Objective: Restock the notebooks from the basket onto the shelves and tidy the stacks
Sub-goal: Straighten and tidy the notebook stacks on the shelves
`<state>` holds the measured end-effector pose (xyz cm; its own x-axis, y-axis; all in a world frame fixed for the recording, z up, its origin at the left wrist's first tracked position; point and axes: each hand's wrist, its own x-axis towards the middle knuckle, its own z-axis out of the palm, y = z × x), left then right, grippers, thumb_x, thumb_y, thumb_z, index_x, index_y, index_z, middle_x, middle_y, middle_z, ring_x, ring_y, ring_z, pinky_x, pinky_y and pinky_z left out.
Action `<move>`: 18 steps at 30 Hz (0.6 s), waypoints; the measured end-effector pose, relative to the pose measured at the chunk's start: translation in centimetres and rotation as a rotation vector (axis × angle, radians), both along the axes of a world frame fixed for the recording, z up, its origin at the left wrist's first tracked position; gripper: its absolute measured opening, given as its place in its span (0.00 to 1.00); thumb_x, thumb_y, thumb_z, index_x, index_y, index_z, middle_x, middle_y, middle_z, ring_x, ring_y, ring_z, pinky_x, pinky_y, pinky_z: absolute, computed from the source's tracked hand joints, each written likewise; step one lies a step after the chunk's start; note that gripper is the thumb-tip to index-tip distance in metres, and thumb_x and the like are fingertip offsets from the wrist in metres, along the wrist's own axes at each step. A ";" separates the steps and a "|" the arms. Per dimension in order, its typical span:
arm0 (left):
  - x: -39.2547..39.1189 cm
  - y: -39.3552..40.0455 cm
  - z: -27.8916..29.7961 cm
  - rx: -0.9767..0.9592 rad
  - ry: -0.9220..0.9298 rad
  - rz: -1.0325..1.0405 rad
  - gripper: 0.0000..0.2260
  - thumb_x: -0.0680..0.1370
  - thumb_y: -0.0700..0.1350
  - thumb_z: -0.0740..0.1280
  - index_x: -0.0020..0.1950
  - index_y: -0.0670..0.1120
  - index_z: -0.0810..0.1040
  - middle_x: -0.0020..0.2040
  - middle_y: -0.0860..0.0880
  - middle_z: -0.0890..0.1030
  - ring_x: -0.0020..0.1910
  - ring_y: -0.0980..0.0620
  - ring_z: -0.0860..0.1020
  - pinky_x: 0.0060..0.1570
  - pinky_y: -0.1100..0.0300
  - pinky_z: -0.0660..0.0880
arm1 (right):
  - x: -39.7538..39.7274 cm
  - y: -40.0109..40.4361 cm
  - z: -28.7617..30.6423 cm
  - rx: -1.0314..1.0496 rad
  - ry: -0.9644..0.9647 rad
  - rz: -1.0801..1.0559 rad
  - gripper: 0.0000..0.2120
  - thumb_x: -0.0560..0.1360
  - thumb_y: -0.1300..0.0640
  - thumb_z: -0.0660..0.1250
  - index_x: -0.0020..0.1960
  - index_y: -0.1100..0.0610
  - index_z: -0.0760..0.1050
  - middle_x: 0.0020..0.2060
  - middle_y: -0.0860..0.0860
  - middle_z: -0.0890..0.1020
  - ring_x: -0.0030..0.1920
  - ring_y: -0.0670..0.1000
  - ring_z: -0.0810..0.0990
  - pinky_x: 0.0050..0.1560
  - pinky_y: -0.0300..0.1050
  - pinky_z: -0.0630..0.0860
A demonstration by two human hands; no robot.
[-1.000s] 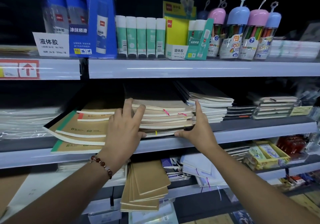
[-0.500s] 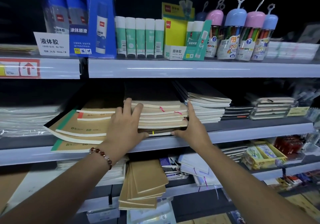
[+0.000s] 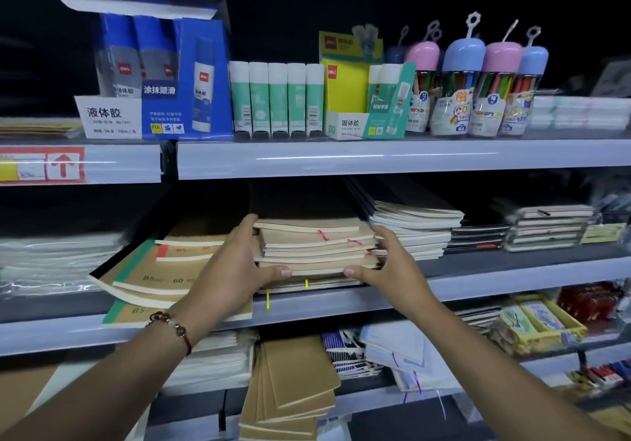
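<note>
A stack of tan kraft notebooks (image 3: 314, 247) with pink and yellow ribbon markers sits on the middle shelf (image 3: 495, 278). My left hand (image 3: 235, 263) grips the stack's left side, thumb under the front edge. My right hand (image 3: 389, 263) grips its right side the same way. Left of the stack lies a skewed pile of B5 notebooks with green and orange spines (image 3: 153, 276), partly hanging over the shelf edge. White notebooks (image 3: 413, 232) are stacked to the right. No basket is in view.
Glue sticks (image 3: 276, 99), blue liquid glue boxes (image 3: 164, 78) and pencil tubes (image 3: 478, 92) fill the top shelf. Dark notebooks (image 3: 546, 229) sit further right on the middle shelf. The lower shelf holds fanned brown notebooks (image 3: 293, 389), wrapped white packs (image 3: 211, 362) and patterned books (image 3: 403, 352).
My left hand slid from flat on the stack's top to gripping its left side. My right hand closed in on the right side. The stack looks squarer.
</note>
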<state>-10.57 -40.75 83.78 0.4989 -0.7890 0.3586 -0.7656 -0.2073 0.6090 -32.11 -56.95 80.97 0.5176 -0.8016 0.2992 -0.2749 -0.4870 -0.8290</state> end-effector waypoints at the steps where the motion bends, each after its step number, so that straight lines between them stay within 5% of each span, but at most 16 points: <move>1: 0.1 -0.2 -0.1 -0.009 -0.009 0.017 0.47 0.67 0.56 0.80 0.78 0.50 0.57 0.74 0.50 0.69 0.69 0.49 0.71 0.62 0.58 0.68 | 0.2 0.0 0.0 -0.006 -0.008 -0.021 0.38 0.66 0.50 0.81 0.70 0.43 0.65 0.49 0.29 0.71 0.50 0.31 0.73 0.47 0.29 0.69; 12: -1.1 -2.2 -1.6 -0.139 -0.062 0.149 0.35 0.72 0.52 0.76 0.74 0.50 0.63 0.67 0.48 0.69 0.61 0.46 0.75 0.54 0.56 0.72 | 3.0 0.4 -1.1 -0.078 -0.081 -0.221 0.31 0.68 0.46 0.79 0.67 0.46 0.70 0.47 0.36 0.75 0.51 0.45 0.77 0.48 0.41 0.72; 18: -0.5 -1.9 -1.7 -0.185 0.177 0.107 0.35 0.72 0.61 0.73 0.73 0.53 0.62 0.57 0.55 0.81 0.53 0.52 0.80 0.51 0.52 0.78 | 3.9 1.0 -1.0 -0.053 -0.137 -0.211 0.31 0.70 0.48 0.78 0.67 0.52 0.69 0.57 0.46 0.70 0.56 0.46 0.74 0.56 0.43 0.73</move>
